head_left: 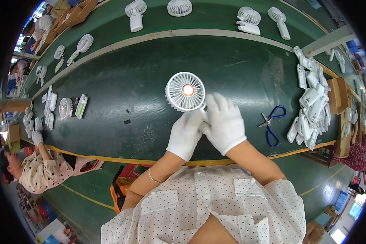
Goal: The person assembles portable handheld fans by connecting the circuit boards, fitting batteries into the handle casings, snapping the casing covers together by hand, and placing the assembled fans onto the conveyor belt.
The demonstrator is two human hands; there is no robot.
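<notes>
Steadily now, the white fan (185, 92) sat front and centre, its round grille facing up and a bright reddish glow at the hub! Handling it well seemed to call for a light, secure hold below the grille, with the weight over the bench (142, 79) and the glove cloth kept clear of the slots. A level face looked worth keeping, too, so the hub could be viewed squarely; squeezing hard on those thin ribs would have been the mistake to avoid.

And the fingers? The fan's head lay just beyond them, on the far side from the wearer's body. The gloved left hand (186, 134) had its fingers closed around the fan's lower end, the part they gripped being hidden. Close alongside came the gloved right hand (225, 124), its fingers bent near the lower right of the rim and its thumb side meeting the left glove; whether they pinched anything, one could not tell.

Off to the right lay the blue-handled scissors (268, 121), blades parted, well apart from both gloves, and beyond them a heap of white plastic parts (312, 103).
</notes>
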